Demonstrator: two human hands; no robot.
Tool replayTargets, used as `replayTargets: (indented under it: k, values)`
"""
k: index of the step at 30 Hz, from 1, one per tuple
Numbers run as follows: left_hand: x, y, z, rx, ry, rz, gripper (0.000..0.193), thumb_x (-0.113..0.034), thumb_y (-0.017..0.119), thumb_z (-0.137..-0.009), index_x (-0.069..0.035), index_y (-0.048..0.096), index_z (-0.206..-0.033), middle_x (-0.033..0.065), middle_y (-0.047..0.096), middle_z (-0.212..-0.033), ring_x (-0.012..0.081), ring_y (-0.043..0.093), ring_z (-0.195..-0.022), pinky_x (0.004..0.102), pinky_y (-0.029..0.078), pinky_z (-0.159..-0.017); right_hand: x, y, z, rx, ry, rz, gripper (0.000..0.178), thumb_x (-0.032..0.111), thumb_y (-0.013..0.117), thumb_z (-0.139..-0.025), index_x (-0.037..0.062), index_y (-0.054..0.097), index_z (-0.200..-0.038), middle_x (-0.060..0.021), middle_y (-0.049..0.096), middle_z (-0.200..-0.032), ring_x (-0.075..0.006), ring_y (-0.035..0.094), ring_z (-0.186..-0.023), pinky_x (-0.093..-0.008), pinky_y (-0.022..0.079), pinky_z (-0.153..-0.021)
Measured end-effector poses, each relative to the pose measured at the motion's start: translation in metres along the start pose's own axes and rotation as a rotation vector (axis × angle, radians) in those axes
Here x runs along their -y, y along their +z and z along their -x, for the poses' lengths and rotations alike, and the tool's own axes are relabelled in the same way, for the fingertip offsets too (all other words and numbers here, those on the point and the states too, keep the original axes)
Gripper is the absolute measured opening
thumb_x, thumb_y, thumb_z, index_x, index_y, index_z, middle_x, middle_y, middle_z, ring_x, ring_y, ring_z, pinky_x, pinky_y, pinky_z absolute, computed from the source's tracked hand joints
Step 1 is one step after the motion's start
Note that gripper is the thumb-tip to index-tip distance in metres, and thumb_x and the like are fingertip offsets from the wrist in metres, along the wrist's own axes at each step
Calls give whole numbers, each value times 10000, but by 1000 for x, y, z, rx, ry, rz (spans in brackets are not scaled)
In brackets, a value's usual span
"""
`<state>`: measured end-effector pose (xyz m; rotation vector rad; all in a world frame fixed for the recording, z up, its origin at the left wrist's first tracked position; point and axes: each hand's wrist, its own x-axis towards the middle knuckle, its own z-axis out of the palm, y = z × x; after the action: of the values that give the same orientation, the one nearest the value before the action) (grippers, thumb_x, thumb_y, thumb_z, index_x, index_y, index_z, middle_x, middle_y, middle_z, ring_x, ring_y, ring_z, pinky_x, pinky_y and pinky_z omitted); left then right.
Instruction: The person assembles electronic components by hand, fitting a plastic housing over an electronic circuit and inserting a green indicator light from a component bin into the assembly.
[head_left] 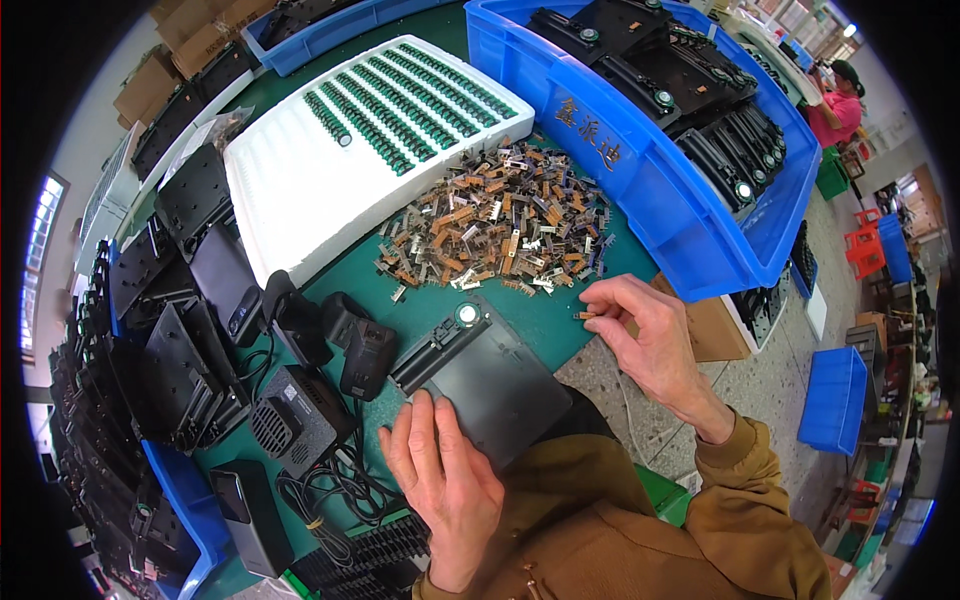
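A flat black plastic housing (505, 385) lies near the table's front edge, with a round silver-and-green part at its far end and a long raised bar along one side. My left hand (445, 490) grips its near left side, fingers close together on top and the thumb hidden. To the right, my right hand (650, 335) pinches a small brown and metal electronic component (583, 316) between thumb and forefinger, apart from the housing. Beyond the housing spreads a loose pile of similar small components (500, 220), brown and silver with pins.
A white foam tray (285, 195) holds rows of green round parts. A blue bin (650, 200) full of black housings stands at the far right. Left of me are a black power supply (300, 415), coiled cables (320, 510) and stacked housings (180, 370). A person in pink (835, 110) is farther off.
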<state>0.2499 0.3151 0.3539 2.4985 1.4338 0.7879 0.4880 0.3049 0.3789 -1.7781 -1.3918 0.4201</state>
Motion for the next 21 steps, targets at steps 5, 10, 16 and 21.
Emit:
replayTargets:
  k: [5, 10, 16, 21]
  values:
    - [3, 0, 1, -11, 12, -13, 433, -10, 560, -830, 76, 594, -1254, 232, 558, -1333, 407, 529, -1214, 594, 361, -1074, 9, 3, -4, 92, -130, 36, 187, -81, 675, -822, -3, 693, -992, -91, 657, -890, -181, 651, -786, -283, 523, -671]
    - [2, 0, 0, 0, 1, 32, 422, 5, 535, -863, 71, 574, -1279, 207, 541, -1350, 403, 509, -1234, 583, 347, -1078, 21, 10, -12, 176, -156, -25, 166, -97, 670, -814, -5, 692, -950, -96, 660, -900, -207, 655, -806, -295, 524, -688]
    - [4, 0, 2, -1, -2, 39, 420, -11, 538, -868, 70, 576, -1279, 212, 536, -1357, 400, 503, -1239, 581, 339, -1084, 28, 22, -20, 216, -295, -58, 160, -96, 681, -789, -3, 665, -919, -108, 647, -903, -265, 651, -828, -338, 529, -709]
    - [4, -1, 2, 11, -10, 48, 414, -20, 533, -876, 75, 575, -1277, 219, 533, -1360, 404, 498, -1246, 582, 330, -1090, 31, 28, -19, 290, -375, -43, 153, -70, 692, -781, -7, 634, -908, -110, 627, -909, -303, 635, -824, -375, 522, -701]
